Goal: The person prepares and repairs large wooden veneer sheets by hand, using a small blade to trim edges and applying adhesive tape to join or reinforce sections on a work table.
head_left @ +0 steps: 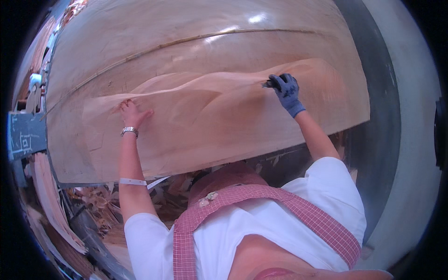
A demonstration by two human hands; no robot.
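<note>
A thin tan sheet (205, 109), which looks like wood veneer, lies in raised waves over a wide flat stack of similar sheets (261, 49). My left hand (132, 115) is bare, with a metal band at the wrist. Its fingers rest on the wavy sheet beside a ridge, with the thumb spread to the right. Farther right, my right hand (286, 88) wears a blue-grey glove with dark fingertips. Its fingers are curled together at the sheet's ridge. A small dark shape shows at their tips; whether it is a tool or the glove itself is unclear.
A long thin bamboo-like stick (161, 46) lies across the stack beyond the waves. At the left stands a dark blue-grey metal block (28, 134) with chalk-like marks. Wood scraps (100, 205) litter the area below the stack's near edge. A grey surface (387, 93) borders the right.
</note>
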